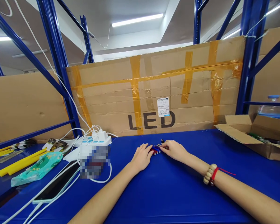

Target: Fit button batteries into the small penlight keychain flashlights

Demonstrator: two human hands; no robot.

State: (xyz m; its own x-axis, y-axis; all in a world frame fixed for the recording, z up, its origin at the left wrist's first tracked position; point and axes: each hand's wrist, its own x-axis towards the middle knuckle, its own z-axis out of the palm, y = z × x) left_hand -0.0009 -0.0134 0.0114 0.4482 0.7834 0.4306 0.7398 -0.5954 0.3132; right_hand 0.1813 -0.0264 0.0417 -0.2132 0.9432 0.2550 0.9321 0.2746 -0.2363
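A small bunch of slim red and blue pens (156, 149) lies on the blue tabletop, partly hidden between my two hands. My left hand (142, 157) rests palm down at the left of the bunch, fingers stretched out and the fingertips touching the red ones. From the right, my right hand (174, 150) reaches in with its fingers curled and the thumb against the pens, closed on a pen. A black end (162, 141) pokes out just past its knuckles. How much of that pen is inside the hand is hidden.
On the left lie a phone (57, 183), white cables, a power strip (93, 140), a green tissue pack (38, 168) and yellow tubes (23, 161). At right stands an open cardboard box (254, 137). A taped cardboard sheet (112, 102) closes the back between blue posts.
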